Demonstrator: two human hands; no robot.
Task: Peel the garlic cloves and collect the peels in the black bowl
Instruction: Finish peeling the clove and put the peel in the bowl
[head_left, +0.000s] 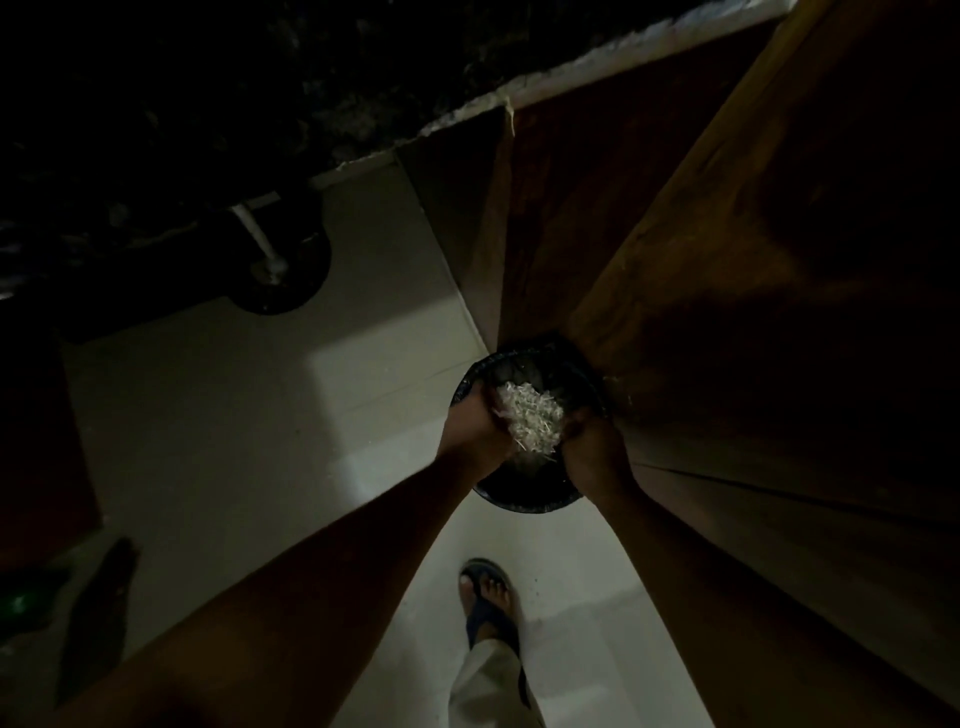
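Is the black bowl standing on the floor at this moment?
No, both hands, the left hand and the right hand, hold the black bowl of peels in the air above the floor.

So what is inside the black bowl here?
The black bowl holds a pale heap of garlic peels, with the left hand and right hand gripping its rim. Anything under the heap is covered.

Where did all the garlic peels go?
In the head view the garlic peels sit heaped in the black bowl, held between the left hand and right hand, above the pale floor beside the wooden cabinet.
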